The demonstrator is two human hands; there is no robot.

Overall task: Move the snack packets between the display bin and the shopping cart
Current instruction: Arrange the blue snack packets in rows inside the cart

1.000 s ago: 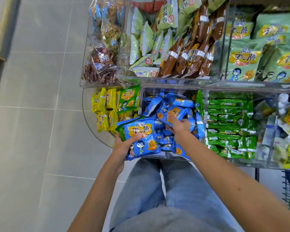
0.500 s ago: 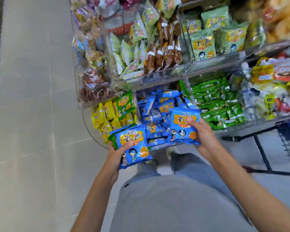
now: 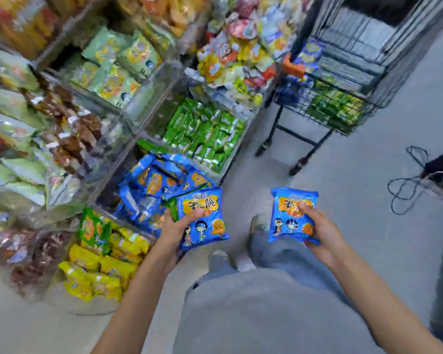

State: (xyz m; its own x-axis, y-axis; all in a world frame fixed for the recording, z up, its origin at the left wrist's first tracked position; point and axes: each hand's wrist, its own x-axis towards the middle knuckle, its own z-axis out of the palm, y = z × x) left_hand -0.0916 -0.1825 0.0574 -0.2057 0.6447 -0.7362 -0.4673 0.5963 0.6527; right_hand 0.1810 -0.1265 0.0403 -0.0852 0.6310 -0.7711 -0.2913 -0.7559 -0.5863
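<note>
The left hand (image 3: 175, 227) grips a blue packet (image 3: 202, 218), thumb across its face, with a green edge (image 3: 173, 209) showing behind. The right hand (image 3: 322, 233) clasps a second packet (image 3: 290, 218) the same way. The bin (image 3: 108, 185) lies just ahead and left of the left hand, and the cart (image 3: 343, 129) stands well ahead of the right. The carry likely goes best with both packets held flat, thumbs firm, and released low over the cart's side. The film looks glossy and slippery. The packs are pillow-shaped with crimped ends.
</note>
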